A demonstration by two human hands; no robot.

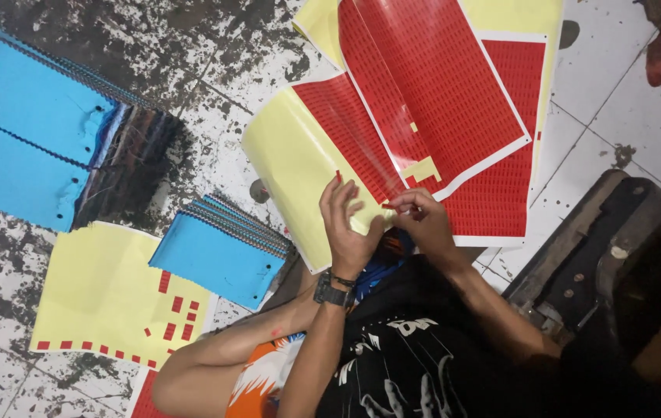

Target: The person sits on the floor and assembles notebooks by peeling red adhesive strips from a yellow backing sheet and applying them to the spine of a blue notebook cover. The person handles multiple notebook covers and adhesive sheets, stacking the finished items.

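Pinched fingertips of the right hand point(422, 218) peel a small red sticker off the sticker sheet point(423, 101); the left hand point(348, 228), fingers spread, steadies the sheet's lower edge (yellow backing). Next likely needs a clean lift.

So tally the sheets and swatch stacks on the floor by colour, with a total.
Red sticker sheets, fanned in the pile the hands work on: 3 in view
Yellow backing sheet, nearly stripped: 1
Blue fabric swatch stacks: 2, the other at the left edge
Total: 6

The left hand and right hand pinch at the pile's edge.
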